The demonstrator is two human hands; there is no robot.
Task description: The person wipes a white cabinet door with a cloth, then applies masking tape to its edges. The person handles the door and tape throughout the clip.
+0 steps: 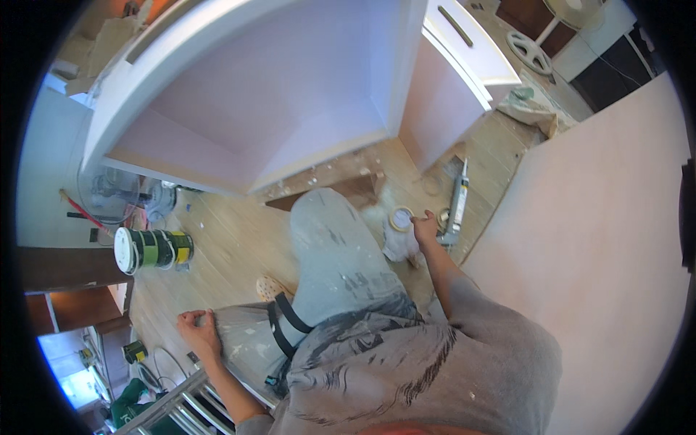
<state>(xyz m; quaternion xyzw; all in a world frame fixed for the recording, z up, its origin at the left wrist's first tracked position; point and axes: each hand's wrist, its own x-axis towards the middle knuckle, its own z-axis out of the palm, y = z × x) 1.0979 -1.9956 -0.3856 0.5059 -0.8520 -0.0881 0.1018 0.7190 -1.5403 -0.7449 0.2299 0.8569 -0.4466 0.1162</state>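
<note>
My right hand (426,226) reaches forward beside my knee, its fingers at the edge of a pale tan ring-shaped roll (401,219). They look closed on its rim, though the grip is small in view. Under the roll a crumpled whitish sheet or bag (397,245) lies against the floor. My left hand (197,328) rests at my left knee, fingers loosely bent and apart, with nothing in it. Just right of my right hand a caulking gun (457,206) with a white tube lies on the floor, and a second small ring (442,216) sits beside it.
A white cabinet (275,101) with an open front stands ahead, a drawer unit (457,87) to its right. A pale panel (602,254) fills the right side. Paint buckets (156,249) stand at left, near a clear-bladed fan (109,192). A metal ladder (196,406) is at lower left.
</note>
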